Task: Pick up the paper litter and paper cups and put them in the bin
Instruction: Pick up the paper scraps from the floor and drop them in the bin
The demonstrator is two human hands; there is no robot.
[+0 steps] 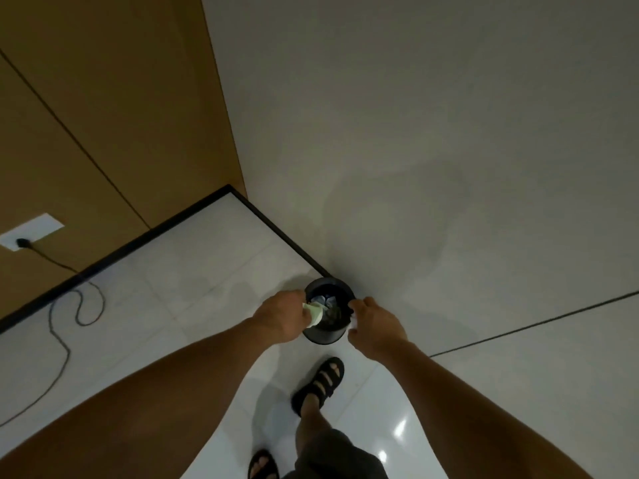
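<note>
A small round black bin (326, 335) stands on the floor against the white wall, with pale litter inside it. My left hand (281, 316) grips a pale green-and-white paper cup (315, 314), held tilted over the bin's left rim. My right hand (375, 326) hovers over the bin's right rim and pinches a small white scrap of paper (353, 324), mostly hidden by its fingers.
A white wall (449, 133) rises right behind the bin, and a brown panelled wall (103, 115) meets it at the left. A black cable (69, 319) trails over the glossy white floor from a wall socket (29, 231). My sandalled foot (320, 382) stands just before the bin.
</note>
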